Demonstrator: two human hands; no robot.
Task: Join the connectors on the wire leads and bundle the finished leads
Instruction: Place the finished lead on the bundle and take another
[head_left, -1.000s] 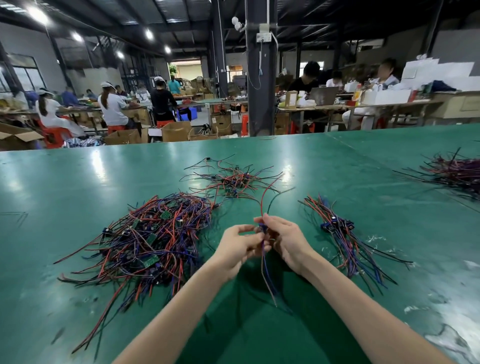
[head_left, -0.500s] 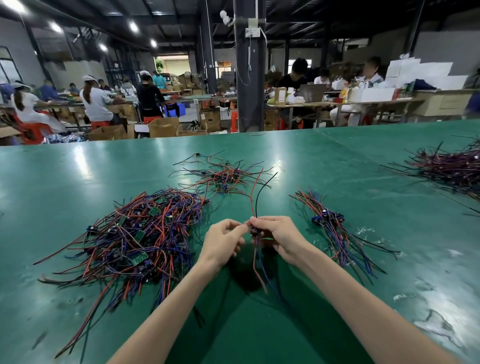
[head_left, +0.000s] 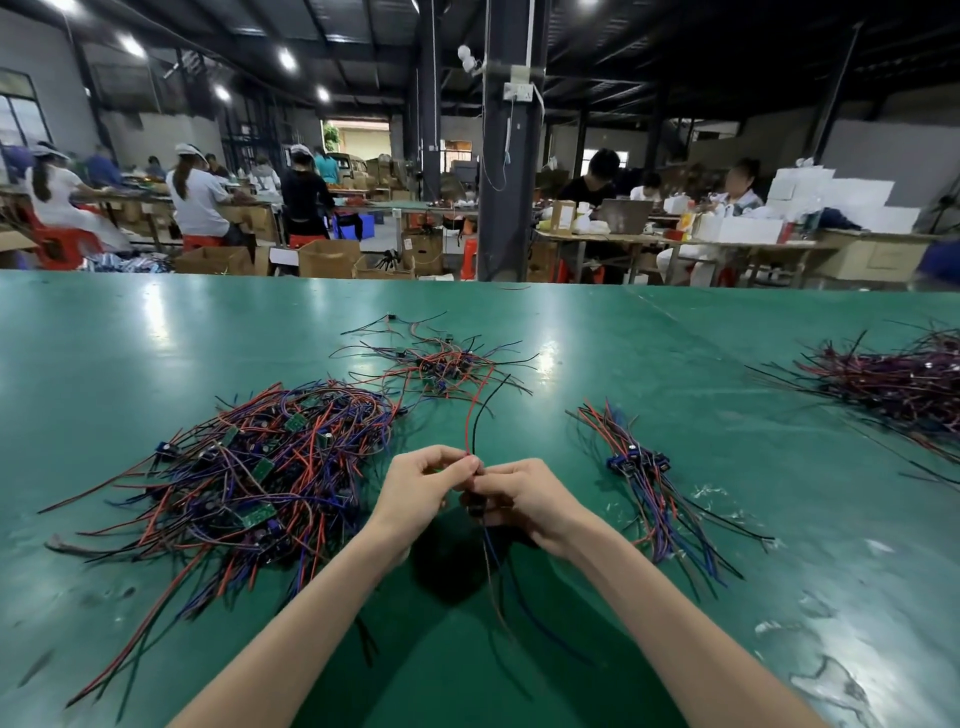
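My left hand (head_left: 423, 488) and my right hand (head_left: 522, 496) meet fingertip to fingertip above the green table (head_left: 156, 353). Between them they pinch one wire lead (head_left: 474, 415): its red and black wires rise from the fingers, and blue and dark wires hang below my right hand. A small dark connector sits under my right fingers, mostly hidden. A big loose pile of leads with small green boards (head_left: 249, 467) lies to the left. A neat bunch of leads with blue connectors (head_left: 641, 467) lies to the right.
A smaller tangle of red and black leads (head_left: 441, 364) lies behind my hands. Another dark pile (head_left: 904, 384) sits at the far right. A dark pillar (head_left: 506, 156) and seated workers at benches stand beyond the table's far edge.
My hands have drawn closer together on the lead, and the fingertips now touch. The upright red and black wires have shifted slightly. The camera view has tilted a little.
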